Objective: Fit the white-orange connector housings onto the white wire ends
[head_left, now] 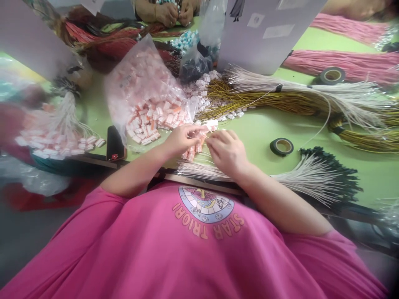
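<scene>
Pinch white connector point(211, 124) at centre with left hand point(182, 139), from 8 o'clock; bunch grip of right hand point(227, 153) close by at 5 — cannot tell on what. Note on desk point(255, 129): orange-and-white pieces point(190, 154) at 7, white wires point(202, 170) at 6, loose connector pile point(146, 128) at 9, tape roll point(273, 147) at 3.

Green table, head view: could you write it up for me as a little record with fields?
Left hand: at small white and orange pieces; exact grip unclear
Right hand: close to the same pieces; grip unclear
Plastic bag: beyond left hand, pale pieces in it
White wires: bundle, dark pieces at right end
Black tape: two rolls
Across green table: another person's hands
</scene>
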